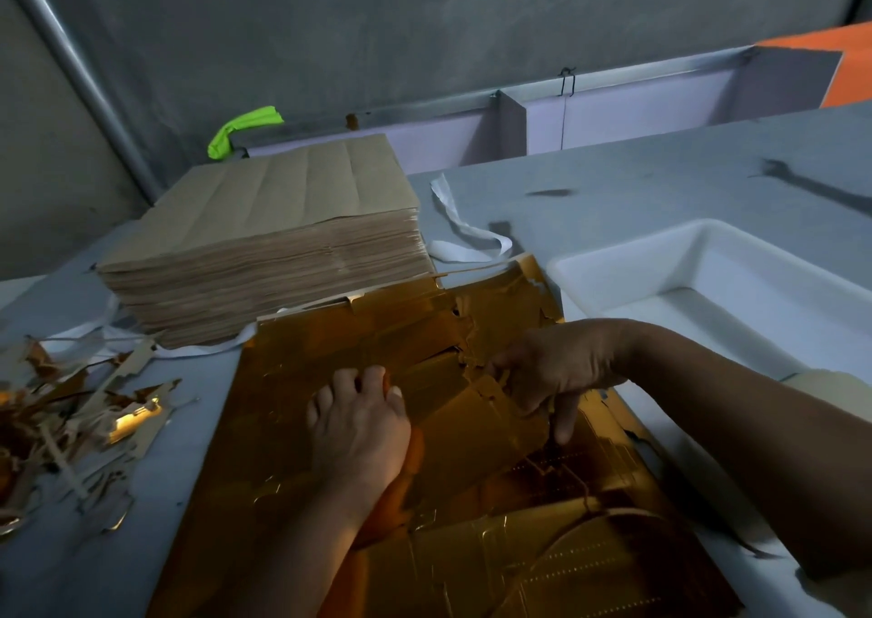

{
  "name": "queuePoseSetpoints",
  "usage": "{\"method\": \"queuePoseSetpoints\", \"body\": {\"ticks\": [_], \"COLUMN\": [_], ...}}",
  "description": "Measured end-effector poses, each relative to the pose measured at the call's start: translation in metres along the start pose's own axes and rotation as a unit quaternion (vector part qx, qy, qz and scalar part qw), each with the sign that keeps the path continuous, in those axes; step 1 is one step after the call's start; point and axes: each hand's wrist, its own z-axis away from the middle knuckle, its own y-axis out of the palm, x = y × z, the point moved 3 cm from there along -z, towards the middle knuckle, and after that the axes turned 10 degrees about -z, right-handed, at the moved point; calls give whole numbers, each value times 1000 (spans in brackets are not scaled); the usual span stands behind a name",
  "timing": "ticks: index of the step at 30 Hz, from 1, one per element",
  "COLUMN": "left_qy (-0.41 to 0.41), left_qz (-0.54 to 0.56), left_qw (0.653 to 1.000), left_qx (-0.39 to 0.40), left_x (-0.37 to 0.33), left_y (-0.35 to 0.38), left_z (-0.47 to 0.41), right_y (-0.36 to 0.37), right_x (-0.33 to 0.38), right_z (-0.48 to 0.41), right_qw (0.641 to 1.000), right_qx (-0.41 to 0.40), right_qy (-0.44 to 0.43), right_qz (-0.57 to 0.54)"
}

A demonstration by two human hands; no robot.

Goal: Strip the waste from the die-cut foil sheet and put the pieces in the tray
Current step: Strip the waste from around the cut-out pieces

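A gold die-cut foil sheet [292, 452] lies flat on the grey table in front of me, torn and ragged along its far right side. My left hand [361, 428] presses down on the middle of the sheet, fingertips on the foil. To its right, my right hand [557, 372] pinches a loose torn piece of foil at a cut edge, with one finger pointing down onto the sheet. A white tray [608, 265] stands at the right, just beyond my right forearm; the visible part of its inside is bare.
A thick stack of brown-backed sheets [278, 230] stands behind the foil sheet. Stripped gold and brown scraps [71, 419] litter the table at the left. White strapping bands [453, 221] lie by the stack. A green object [240, 128] sits at the back wall.
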Motion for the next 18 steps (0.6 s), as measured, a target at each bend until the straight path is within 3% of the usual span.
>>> {"method": "queuePoseSetpoints", "body": {"ticks": [14,18], "left_qy": [14,10], "left_qz": [-2,-4], "left_qw": [1000,1000], "left_qx": [-21,-16], "left_x": [1,0], "left_y": [0,2], "left_z": [1,0], "right_y": [-1,-4], "right_x": [7,11], "right_z": [3,5], "right_qw": [998,992], "right_qx": [-34,-87], "right_qy": [-35,-72], "right_qz": [26,54]}}
